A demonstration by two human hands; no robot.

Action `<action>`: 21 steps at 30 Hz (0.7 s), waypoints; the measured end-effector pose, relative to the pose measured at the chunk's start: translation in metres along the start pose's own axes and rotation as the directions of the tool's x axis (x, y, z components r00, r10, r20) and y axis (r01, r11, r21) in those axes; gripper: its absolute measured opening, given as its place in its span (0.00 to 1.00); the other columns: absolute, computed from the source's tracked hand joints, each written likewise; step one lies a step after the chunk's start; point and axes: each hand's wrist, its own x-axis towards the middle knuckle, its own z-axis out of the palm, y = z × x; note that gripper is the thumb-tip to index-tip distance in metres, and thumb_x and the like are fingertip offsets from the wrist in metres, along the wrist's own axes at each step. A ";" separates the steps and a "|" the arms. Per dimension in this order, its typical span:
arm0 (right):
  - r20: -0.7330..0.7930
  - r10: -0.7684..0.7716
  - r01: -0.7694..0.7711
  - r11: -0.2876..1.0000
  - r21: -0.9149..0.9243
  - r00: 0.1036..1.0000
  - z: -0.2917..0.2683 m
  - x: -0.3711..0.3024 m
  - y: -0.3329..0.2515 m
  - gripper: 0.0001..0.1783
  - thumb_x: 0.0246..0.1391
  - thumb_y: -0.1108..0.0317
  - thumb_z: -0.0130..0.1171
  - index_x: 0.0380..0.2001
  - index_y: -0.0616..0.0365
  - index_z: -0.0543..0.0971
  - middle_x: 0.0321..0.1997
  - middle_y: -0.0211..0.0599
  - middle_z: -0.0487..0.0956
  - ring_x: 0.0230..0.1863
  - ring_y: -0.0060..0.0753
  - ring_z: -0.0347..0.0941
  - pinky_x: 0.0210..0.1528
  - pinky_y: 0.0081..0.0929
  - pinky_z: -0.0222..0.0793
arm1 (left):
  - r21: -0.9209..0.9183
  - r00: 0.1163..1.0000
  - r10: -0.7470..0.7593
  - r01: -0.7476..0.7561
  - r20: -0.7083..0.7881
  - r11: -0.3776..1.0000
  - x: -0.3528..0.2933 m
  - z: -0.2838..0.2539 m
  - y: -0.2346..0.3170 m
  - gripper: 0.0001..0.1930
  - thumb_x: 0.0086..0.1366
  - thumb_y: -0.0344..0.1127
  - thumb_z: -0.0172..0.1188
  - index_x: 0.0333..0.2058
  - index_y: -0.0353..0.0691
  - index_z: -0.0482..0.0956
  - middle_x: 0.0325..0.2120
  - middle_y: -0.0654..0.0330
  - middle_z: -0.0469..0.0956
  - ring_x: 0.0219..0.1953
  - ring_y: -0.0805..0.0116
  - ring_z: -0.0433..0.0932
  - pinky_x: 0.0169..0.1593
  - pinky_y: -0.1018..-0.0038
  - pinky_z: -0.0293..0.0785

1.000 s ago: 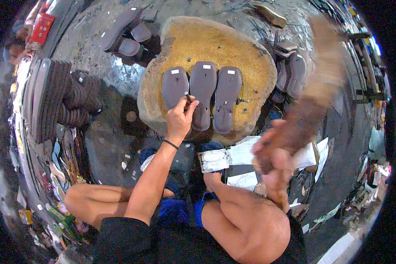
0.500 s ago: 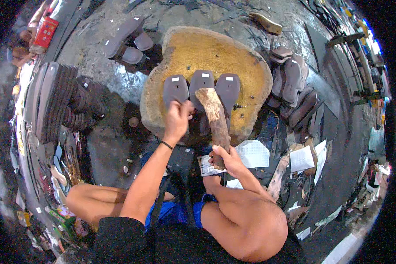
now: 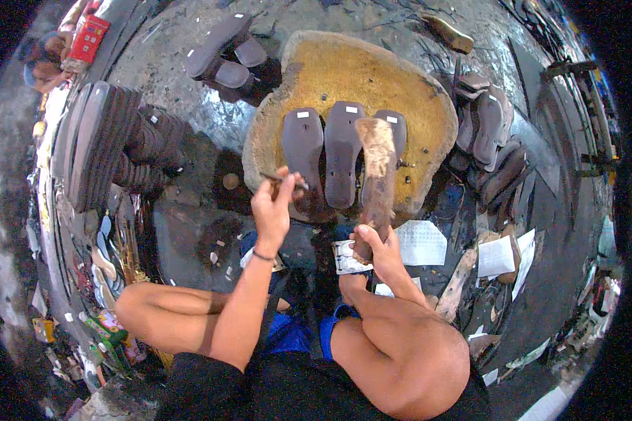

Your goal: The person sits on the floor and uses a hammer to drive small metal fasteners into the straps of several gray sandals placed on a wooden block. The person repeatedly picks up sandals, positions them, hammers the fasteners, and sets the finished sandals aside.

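Three dark brown shoe soles lie side by side on a wide yellowish block [image 3: 309,52]: the left sole [image 3: 304,140], the middle sole [image 3: 342,165] and the right sole [image 3: 398,125]. Each has a small white label at its far end. My left hand [image 3: 272,210] is closed on a thin dark rod-shaped tool [image 3: 300,186], just off the near end of the left sole. My right hand [image 3: 380,251] grips the near end of a rough wooden club [image 3: 379,168]. The club's thick pale end hangs over the right sole and hides most of it.
Stacked soles [image 3: 84,151] stand at the left, and more soles [image 3: 491,126] are heaped right of the block. A few loose soles [image 3: 221,45] lie beyond it. Pale sheets [image 3: 423,242] lie near my right hand. A person [image 3: 43,59] shows at the far left edge.
My left hand has drawn back from the left sole, toward me and leftward. The club has shifted from the middle sole to the right one. The whole view has shifted slightly.
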 end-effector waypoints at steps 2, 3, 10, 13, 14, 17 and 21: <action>0.005 -0.047 0.047 0.997 -0.067 0.999 -0.003 -0.009 -0.007 0.18 0.56 0.64 0.62 0.45 0.62 0.71 0.39 0.39 0.78 0.38 0.33 0.79 0.39 0.32 0.80 | 0.052 0.999 0.017 -0.020 0.043 0.998 0.021 0.003 -0.006 0.14 0.68 0.34 0.57 0.48 0.32 0.73 0.37 0.55 0.82 0.37 0.70 0.81 0.39 0.76 0.80; -0.006 -0.072 0.071 0.993 -0.092 0.997 -0.003 -0.014 -0.010 0.18 0.56 0.64 0.63 0.45 0.62 0.71 0.39 0.39 0.78 0.37 0.33 0.79 0.39 0.32 0.80 | 0.113 0.997 0.021 -0.030 0.079 0.993 0.028 0.004 -0.012 0.13 0.69 0.35 0.57 0.48 0.33 0.73 0.37 0.55 0.82 0.38 0.69 0.82 0.39 0.76 0.80; 0.021 -0.198 0.199 0.965 -0.168 0.980 -0.006 -0.041 -0.054 0.20 0.54 0.60 0.63 0.44 0.62 0.71 0.34 0.38 0.79 0.33 0.29 0.77 0.34 0.28 0.75 | 0.448 0.971 0.205 -0.238 0.122 0.862 0.023 0.017 -0.021 0.10 0.66 0.39 0.61 0.40 0.39 0.79 0.30 0.60 0.84 0.33 0.72 0.83 0.36 0.75 0.77; 0.069 -0.387 0.393 0.910 -0.130 0.919 0.008 -0.067 -0.111 0.26 0.52 0.57 0.63 0.48 0.62 0.71 0.33 0.38 0.79 0.32 0.31 0.75 0.36 0.31 0.73 | 0.582 0.922 0.351 -0.379 0.166 0.720 0.017 0.024 -0.012 0.10 0.64 0.39 0.63 0.38 0.39 0.80 0.29 0.57 0.84 0.30 0.68 0.83 0.32 0.73 0.77; 0.086 -0.478 0.483 0.874 -0.052 0.874 0.015 -0.070 -0.123 0.29 0.51 0.55 0.63 0.51 0.62 0.70 0.33 0.37 0.78 0.32 0.31 0.74 0.36 0.33 0.72 | 0.631 0.899 0.400 -0.415 0.176 0.655 0.016 0.018 -0.012 0.10 0.63 0.39 0.64 0.37 0.38 0.80 0.29 0.56 0.83 0.29 0.66 0.84 0.31 0.73 0.76; -0.089 -0.842 0.841 0.512 0.175 0.532 0.046 -0.062 -0.145 0.28 0.49 0.52 0.65 0.47 0.60 0.71 0.29 0.32 0.76 0.29 0.29 0.72 0.32 0.30 0.69 | 0.611 0.869 0.441 -0.478 0.224 0.631 0.015 0.015 -0.018 0.11 0.62 0.38 0.64 0.39 0.39 0.81 0.29 0.55 0.83 0.29 0.62 0.84 0.31 0.72 0.77; 0.343 -0.485 0.567 0.455 -0.686 0.804 -0.016 -0.014 -0.067 0.27 0.47 0.59 0.68 0.48 0.61 0.73 0.33 0.30 0.76 0.30 0.20 0.70 0.32 0.24 0.69 | 0.590 0.779 0.516 -0.616 0.357 0.521 0.021 0.014 -0.028 0.10 0.61 0.36 0.65 0.40 0.40 0.81 0.29 0.54 0.83 0.32 0.59 0.83 0.34 0.68 0.77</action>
